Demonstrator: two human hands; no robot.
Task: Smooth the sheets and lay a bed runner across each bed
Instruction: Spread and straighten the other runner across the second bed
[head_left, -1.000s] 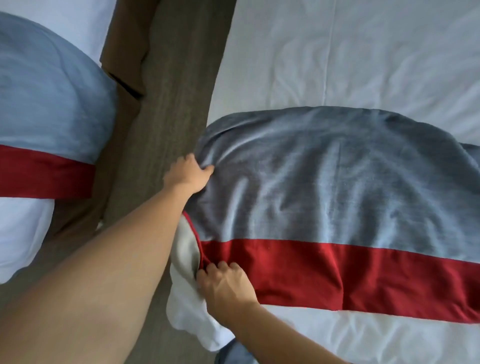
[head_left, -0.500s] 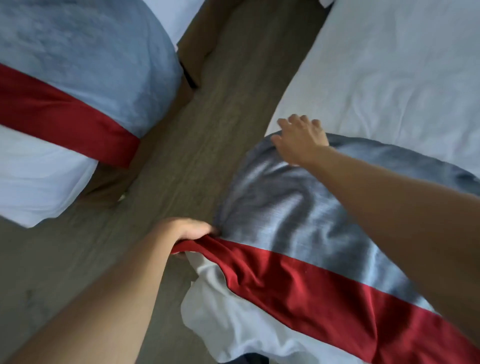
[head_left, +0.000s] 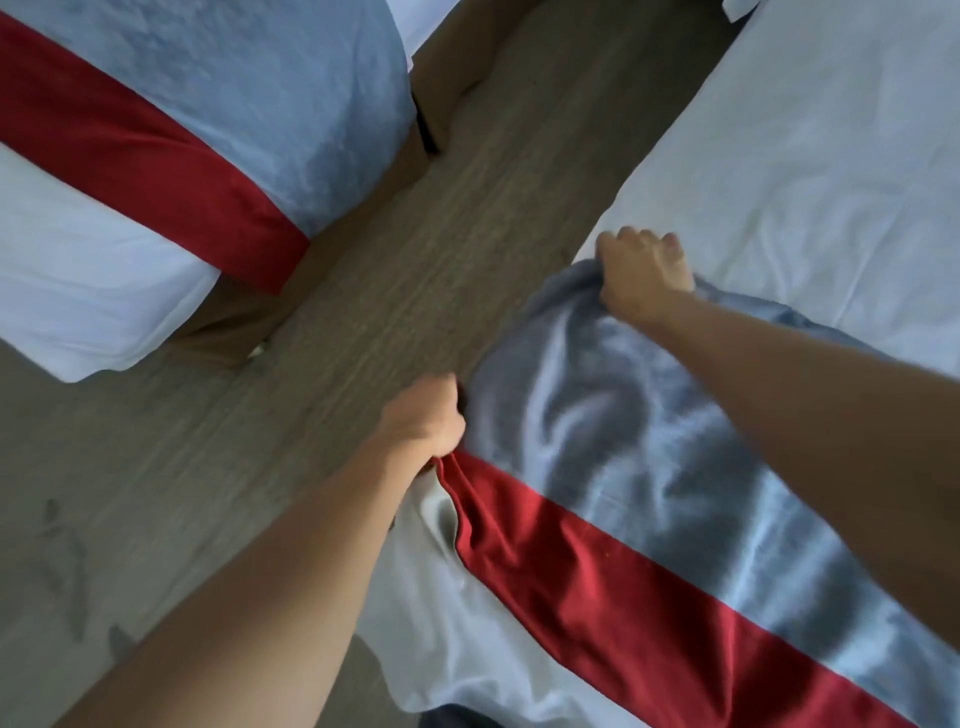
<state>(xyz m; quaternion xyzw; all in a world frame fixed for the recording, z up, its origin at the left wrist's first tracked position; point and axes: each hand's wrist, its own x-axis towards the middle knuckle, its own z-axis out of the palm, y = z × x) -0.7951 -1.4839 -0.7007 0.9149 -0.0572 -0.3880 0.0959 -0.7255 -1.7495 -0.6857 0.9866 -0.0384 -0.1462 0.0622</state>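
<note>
**Both hands now on the runner's end**

Half a second ago the right hand (head_left: 644, 273) lay flat on the far grey corner; now its grip is clamped on that corner. The left hand (head_left: 428, 421) still clutches the near edge where grey meets red. The runner (head_left: 649, 467) lies across the right bed (head_left: 805, 156), rumpled, ready to be pulled taut. The left bed (head_left: 78, 260) already wears its runner (head_left: 208, 104).

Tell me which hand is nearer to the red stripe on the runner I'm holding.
Left. The left hand grips the runner's edge right where the red stripe begins; the right hand grips the far grey corner, a full grey band away.
</note>
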